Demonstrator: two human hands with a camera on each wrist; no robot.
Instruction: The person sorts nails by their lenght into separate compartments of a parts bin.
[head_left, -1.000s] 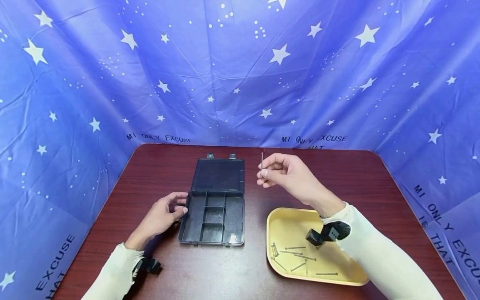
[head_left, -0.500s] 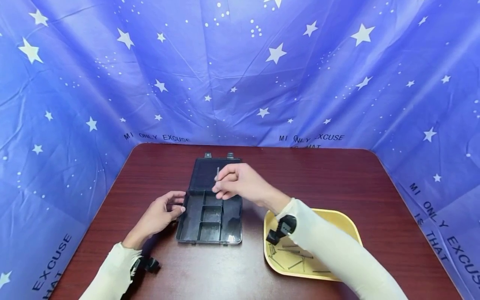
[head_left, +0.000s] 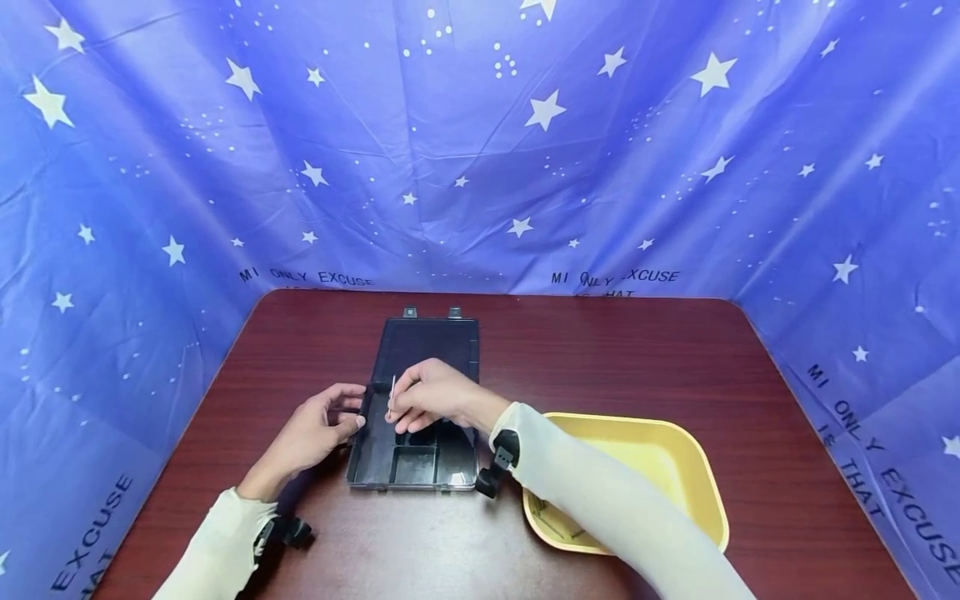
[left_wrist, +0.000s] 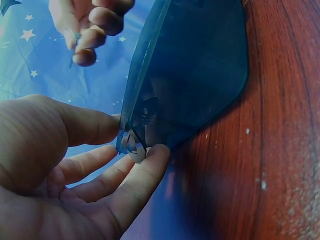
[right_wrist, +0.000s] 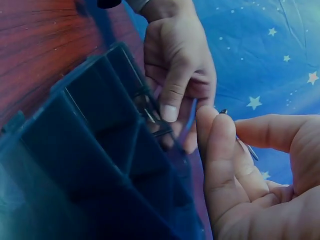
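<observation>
A black plastic compartment box [head_left: 456, 454] lies on the table, its lid [head_left: 431, 342] folded back away from me. My left hand [head_left: 311, 433] holds the box's left edge; in the left wrist view the thumb and fingers [left_wrist: 142, 180] pinch it near a corner. Over the left part of the box hovers my right hand [head_left: 442, 396], pinching a thin metal nail [head_left: 393, 390] upright between thumb and fingertips. The right wrist view shows the nail's shank [right_wrist: 253, 151] sticking out past the fingers. The hand covers the upper compartments in the head view.
To the right of the box stands a yellow tray [head_left: 660, 427], partly covered by the right sleeve [head_left: 600, 492]. Some nails [head_left: 551, 521] show at its left end. A blue starred cloth [head_left: 480, 150] hangs around the dark red wooden table [head_left: 600, 358].
My right hand has carried the nail leftward and down, from beyond the tray to over the left side of the box. My left hand keeps its hold on the box edge.
</observation>
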